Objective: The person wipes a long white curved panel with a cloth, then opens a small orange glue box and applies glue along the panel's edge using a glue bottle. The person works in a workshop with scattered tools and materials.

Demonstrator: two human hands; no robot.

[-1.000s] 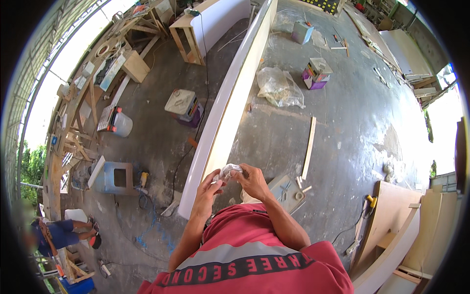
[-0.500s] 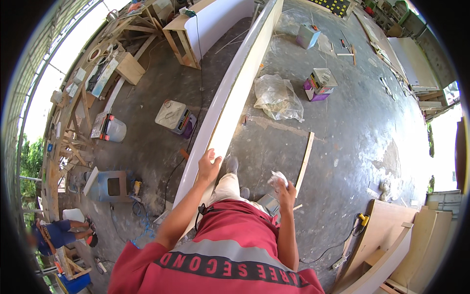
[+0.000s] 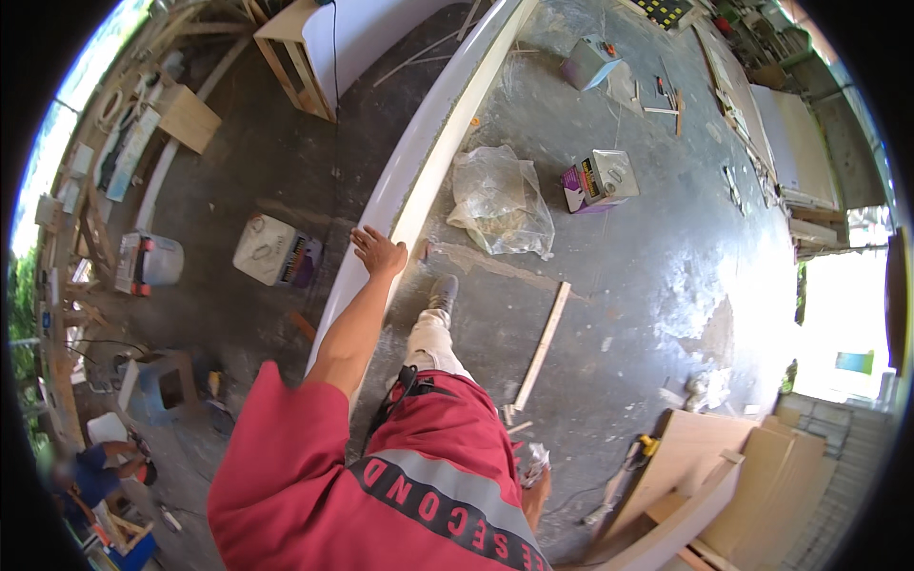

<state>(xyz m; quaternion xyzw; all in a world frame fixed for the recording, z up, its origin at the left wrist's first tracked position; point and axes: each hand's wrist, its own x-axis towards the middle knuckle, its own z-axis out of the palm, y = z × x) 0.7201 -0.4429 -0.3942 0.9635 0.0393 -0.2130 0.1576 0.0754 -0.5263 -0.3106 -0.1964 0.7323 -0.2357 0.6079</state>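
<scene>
My left hand rests with fingers apart on the top of a long white-faced panel, which has a bare wooden edge on its right side. The panel runs from beside my body away to the far top of the view. Low by my right hip, my right hand is closed on a crumpled white rag. My shirt partly hides that hand and its forearm. One foot stands just right of the panel.
Right of the panel lie a clear plastic sheet, a metal can and a wooden strip. Another can stands left. Boards lean at lower right. A co-worker is at lower left.
My left hand has moved forward and left, flattening onto the panel. My right hand has dropped back beside my hip, still with the rag. I have stepped forward, and the view has shifted.
</scene>
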